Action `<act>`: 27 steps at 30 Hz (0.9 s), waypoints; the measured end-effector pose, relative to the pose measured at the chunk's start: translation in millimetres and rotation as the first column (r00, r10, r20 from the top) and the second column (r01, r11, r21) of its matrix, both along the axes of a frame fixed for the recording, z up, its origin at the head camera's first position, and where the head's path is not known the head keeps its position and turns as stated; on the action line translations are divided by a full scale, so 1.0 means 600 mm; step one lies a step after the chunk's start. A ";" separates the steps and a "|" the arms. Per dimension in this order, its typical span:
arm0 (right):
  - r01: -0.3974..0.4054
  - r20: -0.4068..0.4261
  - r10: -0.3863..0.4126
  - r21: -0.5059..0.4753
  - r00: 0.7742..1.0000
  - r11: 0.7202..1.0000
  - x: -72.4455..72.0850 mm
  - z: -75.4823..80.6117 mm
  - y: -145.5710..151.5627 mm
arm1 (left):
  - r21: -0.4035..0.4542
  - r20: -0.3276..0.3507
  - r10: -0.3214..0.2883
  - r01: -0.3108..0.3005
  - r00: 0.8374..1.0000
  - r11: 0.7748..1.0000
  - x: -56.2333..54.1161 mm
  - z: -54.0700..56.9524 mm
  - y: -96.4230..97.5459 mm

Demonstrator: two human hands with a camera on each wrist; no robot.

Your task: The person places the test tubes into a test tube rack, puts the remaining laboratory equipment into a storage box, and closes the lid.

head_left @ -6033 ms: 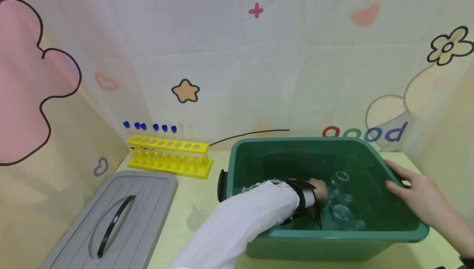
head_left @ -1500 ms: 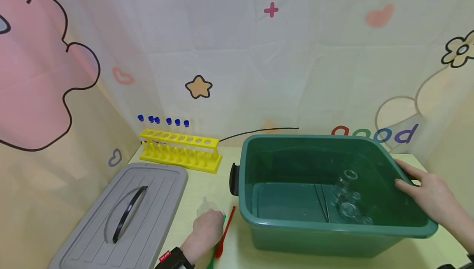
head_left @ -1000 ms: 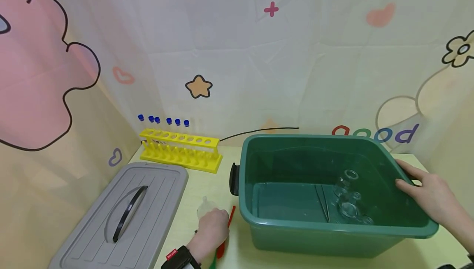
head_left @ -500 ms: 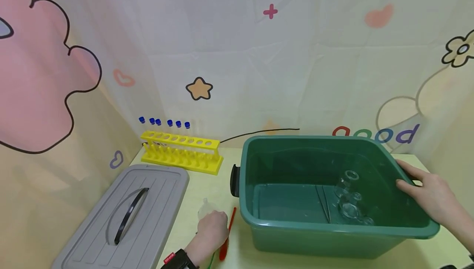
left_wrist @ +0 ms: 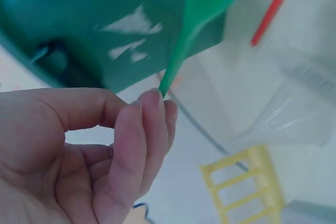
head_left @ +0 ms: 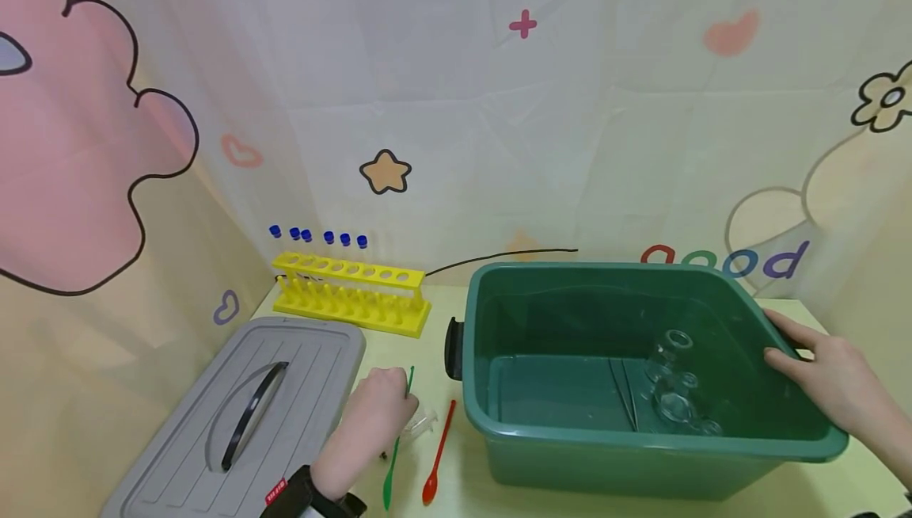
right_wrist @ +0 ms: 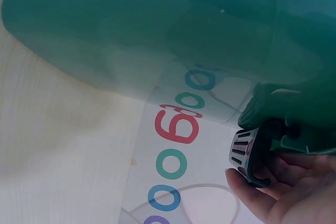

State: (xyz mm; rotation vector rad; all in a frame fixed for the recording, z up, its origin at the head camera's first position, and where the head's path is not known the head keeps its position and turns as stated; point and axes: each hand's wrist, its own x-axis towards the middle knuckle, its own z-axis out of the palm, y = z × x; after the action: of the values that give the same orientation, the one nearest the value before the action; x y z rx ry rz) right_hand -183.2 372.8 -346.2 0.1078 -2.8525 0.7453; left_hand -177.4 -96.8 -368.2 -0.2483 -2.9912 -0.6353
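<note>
My left hand (head_left: 378,407) pinches the thin handle of a green plastic spoon (head_left: 389,482) over the table left of the bin; its bowl points towards me. In the left wrist view the green spoon (left_wrist: 207,3) stands out from my fingertips. A red spoon (head_left: 436,466) lies just to the right. Partly hidden behind my left hand is a clear funnel-like piece (head_left: 420,423). My right hand (head_left: 826,367) holds the right side of the green bin (head_left: 606,451), fingers by its black handle clip (right_wrist: 249,153). Inside lie metal tweezers (head_left: 625,395) and clear glassware (head_left: 670,383).
A grey lid (head_left: 299,423) with a black handle lies on the left of the table. Behind it stands a yellow test tube rack (head_left: 349,300), with several blue caps (head_left: 328,238) above it. A patterned curtain (head_left: 456,106) hangs at the back.
My left hand came out of the bin, went down to the spoons on the table, and has now moved up and left with the green spoon. My right hand stays on the bin.
</note>
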 end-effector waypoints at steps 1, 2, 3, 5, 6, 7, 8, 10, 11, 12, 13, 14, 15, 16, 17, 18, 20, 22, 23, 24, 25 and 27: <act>0.000 -0.001 0.000 0.001 1.000 1.000 0.000 -0.001 0.000 | 0.014 -0.008 0.000 0.001 1.000 1.000 -0.002 0.007 -0.003; 0.000 -0.002 0.000 0.001 1.000 1.000 0.000 -0.001 0.000 | 0.030 -0.010 -0.001 0.001 1.000 1.000 -0.005 0.015 -0.005; 0.000 -0.003 0.000 0.001 1.000 1.000 0.000 -0.002 0.001 | 0.045 -0.011 -0.001 0.001 1.000 0.999 -0.008 0.023 -0.008; 0.003 -0.002 -0.003 0.001 1.000 1.000 0.000 -0.002 0.001 | 0.077 -0.007 0.006 -0.005 1.000 0.997 -0.015 0.042 -0.014; 0.004 -0.002 -0.004 0.002 1.000 1.000 0.000 -0.003 0.000 | 0.093 -0.001 0.015 -0.015 1.000 0.996 -0.019 0.053 -0.016; 0.004 0.000 -0.004 0.003 1.000 1.000 0.000 -0.003 0.000 | 0.107 -0.002 0.024 -0.023 1.000 0.994 -0.023 0.065 -0.018; 0.005 -0.002 -0.005 0.005 1.000 1.000 -0.001 -0.003 0.000 | 0.126 0.004 0.032 -0.032 0.999 0.992 -0.026 0.078 -0.021; 0.007 -0.003 -0.007 0.011 1.000 1.000 -0.001 -0.003 0.001 | 0.146 0.007 0.046 -0.046 0.999 0.988 -0.032 0.105 -0.024; 0.008 -0.003 -0.008 0.013 1.000 1.000 -0.001 -0.003 0.001 | 0.154 0.007 0.050 -0.051 0.999 0.987 -0.035 0.118 -0.025; 0.007 -0.003 -0.007 0.013 1.000 1.000 -0.002 -0.003 0.001 | 0.158 0.008 0.057 -0.057 0.998 0.986 -0.038 0.131 -0.026; 0.007 -0.003 -0.007 0.014 1.000 1.000 -0.002 -0.003 0.001 | 0.163 0.012 0.059 -0.060 0.998 0.985 -0.041 0.143 -0.026; 0.007 -0.002 -0.007 0.013 1.000 1.000 -0.003 -0.002 0.001 | 0.167 0.015 0.058 -0.060 0.998 0.984 -0.044 0.153 -0.025; 0.006 -0.001 -0.006 0.012 1.000 1.000 -0.003 -0.002 0.002 | 0.175 0.017 0.055 -0.057 0.998 0.983 -0.047 0.163 -0.024; 0.004 -0.001 -0.004 0.011 1.000 1.000 -0.004 -0.002 0.002 | 0.182 0.015 0.050 -0.052 0.999 0.982 -0.050 0.173 -0.022; 0.003 -0.001 -0.003 0.009 1.000 1.000 -0.004 -0.002 0.002 | 0.197 0.014 0.045 -0.047 0.999 0.979 -0.052 0.181 -0.019; 0.002 -0.004 -0.002 0.009 1.000 1.000 -0.004 -0.002 0.002 | 0.211 0.010 0.037 -0.038 0.999 0.977 -0.055 0.189 -0.016; 0.001 -0.005 0.000 0.009 1.000 1.000 -0.005 -0.001 0.002 | 0.259 -0.003 0.011 -0.010 1.000 0.966 -0.061 0.203 -0.007; 0.001 -0.007 -0.001 0.011 1.000 1.000 -0.005 -0.001 0.002 | 0.313 -0.013 -0.016 0.019 1.000 0.949 -0.067 0.214 0.004; 0.002 -0.009 -0.002 0.014 1.000 1.000 -0.005 -0.001 0.002 | 0.350 -0.012 -0.033 0.035 0.999 0.936 -0.070 0.219 0.010; 0.003 -0.008 -0.003 0.015 1.000 1.000 -0.005 -0.001 0.003 | 0.383 -0.013 -0.052 0.053 0.999 0.922 -0.073 0.222 0.016; 0.003 -0.007 -0.003 0.017 1.000 1.000 -0.005 -0.001 0.003 | 0.418 -0.012 -0.072 0.070 0.997 0.906 -0.076 0.225 0.023; 0.004 -0.005 -0.004 0.019 1.000 1.000 -0.004 -0.002 0.002 | 0.478 -0.013 -0.112 0.105 0.994 0.872 -0.081 0.229 0.036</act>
State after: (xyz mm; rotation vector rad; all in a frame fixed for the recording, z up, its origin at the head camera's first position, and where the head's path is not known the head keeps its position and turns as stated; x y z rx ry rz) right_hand -185.9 374.2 -347.4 0.1062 -2.8547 0.7156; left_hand -226.1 -75.1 -231.1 -0.3752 -2.7245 -1.3614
